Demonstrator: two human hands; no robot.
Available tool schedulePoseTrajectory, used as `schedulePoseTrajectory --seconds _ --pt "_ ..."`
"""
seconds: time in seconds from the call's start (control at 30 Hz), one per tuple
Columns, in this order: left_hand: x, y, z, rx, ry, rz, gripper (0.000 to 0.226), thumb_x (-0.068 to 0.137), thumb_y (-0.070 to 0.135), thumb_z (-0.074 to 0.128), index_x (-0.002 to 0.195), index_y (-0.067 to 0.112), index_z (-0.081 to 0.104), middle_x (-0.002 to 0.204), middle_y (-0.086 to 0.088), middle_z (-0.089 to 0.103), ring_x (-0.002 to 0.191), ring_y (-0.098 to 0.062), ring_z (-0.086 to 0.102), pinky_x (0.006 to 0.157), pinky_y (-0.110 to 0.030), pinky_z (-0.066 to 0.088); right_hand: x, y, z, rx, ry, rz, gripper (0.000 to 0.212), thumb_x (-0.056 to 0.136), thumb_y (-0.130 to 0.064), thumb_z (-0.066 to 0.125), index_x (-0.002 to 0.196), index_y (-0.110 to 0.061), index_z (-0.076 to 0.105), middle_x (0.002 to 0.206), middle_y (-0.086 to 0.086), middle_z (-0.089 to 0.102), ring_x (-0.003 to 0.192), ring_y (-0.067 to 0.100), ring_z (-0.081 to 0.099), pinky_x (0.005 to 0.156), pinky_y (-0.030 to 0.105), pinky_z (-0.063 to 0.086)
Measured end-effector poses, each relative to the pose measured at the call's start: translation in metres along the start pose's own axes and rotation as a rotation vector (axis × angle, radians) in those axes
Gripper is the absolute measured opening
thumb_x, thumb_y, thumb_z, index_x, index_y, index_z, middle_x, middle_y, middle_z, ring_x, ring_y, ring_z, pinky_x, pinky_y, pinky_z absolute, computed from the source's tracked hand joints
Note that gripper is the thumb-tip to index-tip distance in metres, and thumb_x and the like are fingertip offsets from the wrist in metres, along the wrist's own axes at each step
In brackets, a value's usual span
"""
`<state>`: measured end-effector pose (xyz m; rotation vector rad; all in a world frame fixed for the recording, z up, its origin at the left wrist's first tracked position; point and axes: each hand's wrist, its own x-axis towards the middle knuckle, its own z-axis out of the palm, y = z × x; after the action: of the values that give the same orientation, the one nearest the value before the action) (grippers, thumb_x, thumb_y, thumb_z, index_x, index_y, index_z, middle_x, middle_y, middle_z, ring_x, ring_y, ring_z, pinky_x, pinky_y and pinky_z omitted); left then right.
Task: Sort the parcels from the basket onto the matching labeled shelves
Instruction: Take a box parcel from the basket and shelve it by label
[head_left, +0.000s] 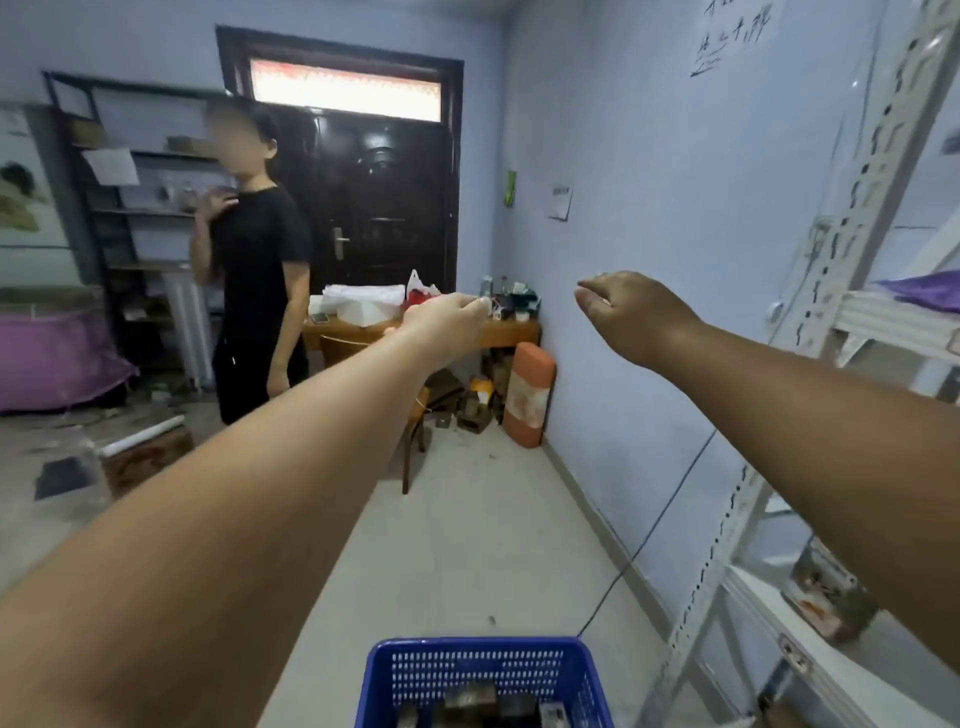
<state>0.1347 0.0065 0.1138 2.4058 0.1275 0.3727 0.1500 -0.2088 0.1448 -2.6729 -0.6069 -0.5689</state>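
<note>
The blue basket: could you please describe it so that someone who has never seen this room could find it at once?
Start from the white metal shelving along the right-hand wall and look to the pale floor beside its foot. There, nearest the camera, stands the blue basket, a perforated plastic crate holding dark parcels. It is the only bright blue thing in the room.

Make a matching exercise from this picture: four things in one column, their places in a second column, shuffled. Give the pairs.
Things:
1. basket
2. white shelf
3. door
4. purple parcel

Places:
A. far end of the room
B. on the white shelf
C. on the floor, bottom of the view
D. along the right wall

Pairs: 1-C, 2-D, 3-A, 4-B
</note>
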Motion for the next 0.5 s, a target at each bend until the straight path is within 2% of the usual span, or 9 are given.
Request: schedulePoseTrajectory --seconds 0.07,0.13,0.17,0.2,0.3,0.37,0.5 --pt "0.023 -0.037 0.032 -0.047 -0.029 -0.056 0.048 0.094 0.057 0.032 0.132 0.035 0.052 0.132 0.002 0.056 0.122 -0.027 0.050 0.107 -0.051 0.036 0.015 0.019 0.046 0.064 -0.013 0.015 0.040 0.103 -0.034 0.034 0.111 -0.011 0.065 0.117 0.012 0.063 0.114 0.030 0.054 0.095 0.040 0.044" --pt "0.044 -0.079 0.072 -0.056 -0.058 -0.108 0.049 0.093 0.056 0.032 0.134 0.036 0.051 0.138 0.003 0.053 0.128 -0.026 0.047 0.110 -0.049 0.033 0.018 0.041 0.098 0.098 -0.048 0.020 0.037 0.102 -0.033 0.035 0.087 -0.016 0.064 0.091 0.007 0.063 0.091 0.027 0.058 0.078 0.039 0.046" --pt "0.051 -0.099 0.090 -0.064 -0.078 -0.136 0.048 0.095 0.053 0.033 0.135 0.035 0.051 0.143 0.002 0.049 0.132 -0.026 0.043 0.112 -0.046 0.030 0.017 0.052 0.122 0.113 -0.080 0.020 0.036 0.102 -0.032 0.036 0.080 -0.018 0.061 0.085 0.006 0.061 0.086 0.026 0.057 0.073 0.037 0.044" --pt "0.057 -0.118 0.111 -0.075 -0.098 -0.178 0.048 0.096 0.052 0.033 0.137 0.033 0.050 0.147 0.002 0.045 0.135 -0.026 0.040 0.114 -0.043 0.028 0.015 0.066 0.151 0.121 -0.135 0.030 0.035 0.102 -0.031 0.036 0.084 -0.017 0.063 0.089 0.007 0.063 0.088 0.028 0.057 0.074 0.037 0.044" --pt "0.065 -0.175 0.176 -0.114 -0.141 -0.291 0.048 0.095 0.050 0.035 0.135 0.029 0.053 0.146 0.001 0.047 0.133 -0.026 0.041 0.112 -0.040 0.030 0.004 0.109 0.234 0.120 -0.266 0.072 0.039 0.103 -0.033 0.037 0.121 -0.009 0.062 0.120 0.011 0.062 0.114 0.030 0.054 0.094 0.039 0.044" --pt "0.057 -0.212 0.221 -0.164 -0.176 -0.342 0.042 0.098 0.042 0.038 0.130 0.023 0.058 0.140 -0.003 0.053 0.130 -0.027 0.046 0.110 -0.040 0.034 -0.013 0.134 0.289 0.147 -0.332 0.142 0.041 0.102 -0.035 0.037 0.130 -0.013 0.059 0.130 0.009 0.060 0.121 0.026 0.052 0.100 0.035 0.041" --pt "0.022 -0.290 0.331 -0.173 -0.244 -0.542 0.052 0.089 0.053 0.035 0.133 0.032 0.054 0.142 0.002 0.051 0.131 -0.024 0.045 0.113 -0.042 0.032 -0.064 0.180 0.412 0.191 -0.483 0.292 0.042 0.103 -0.033 0.039 0.137 -0.014 0.054 0.139 0.007 0.055 0.128 0.022 0.049 0.105 0.027 0.034"
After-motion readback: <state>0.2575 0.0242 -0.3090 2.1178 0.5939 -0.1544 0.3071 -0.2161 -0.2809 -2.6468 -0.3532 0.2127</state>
